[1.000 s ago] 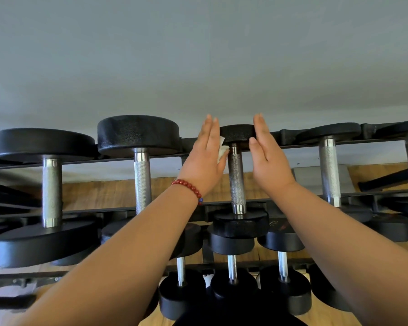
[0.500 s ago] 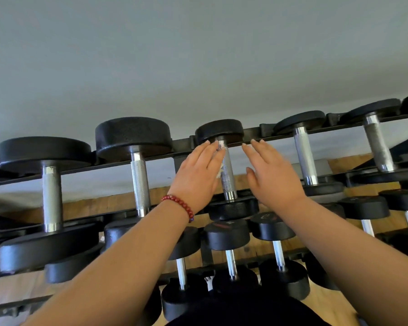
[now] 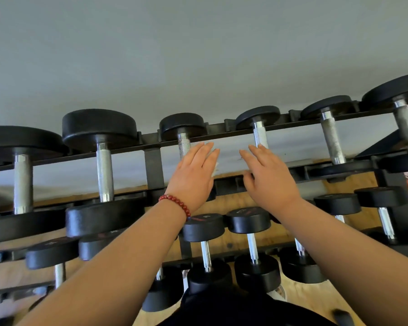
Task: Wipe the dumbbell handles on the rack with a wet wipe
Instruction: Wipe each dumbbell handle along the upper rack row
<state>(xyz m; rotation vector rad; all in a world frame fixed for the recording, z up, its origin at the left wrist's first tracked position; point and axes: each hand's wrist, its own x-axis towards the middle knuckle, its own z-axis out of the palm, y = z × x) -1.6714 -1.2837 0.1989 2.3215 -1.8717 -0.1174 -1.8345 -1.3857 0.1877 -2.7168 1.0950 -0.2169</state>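
A black rack (image 3: 152,165) holds rows of black dumbbells with knurled steel handles. My left hand (image 3: 193,177), with a red bead bracelet on its wrist, lies flat with straight fingers over the lower part of a small dumbbell's handle (image 3: 183,144) on the top row. A white wet wipe (image 3: 215,166) peeks out from under its palm. My right hand (image 3: 269,178) is open, fingers spread, and its fingertips touch the low end of the handle one place to the right (image 3: 259,135). A gap shows between the two hands.
Bigger dumbbells (image 3: 104,165) stand on the top row to the left, more (image 3: 331,137) to the right. Lower rows carry small dumbbells (image 3: 205,243) under my forearms. A grey wall is behind the rack, a wooden floor (image 3: 299,297) below.
Both hands flanked the small dumbbell's handle a second ago. They have shifted right: the left hand now covers that handle and the right hand is at the neighbouring one. The view also turned right.
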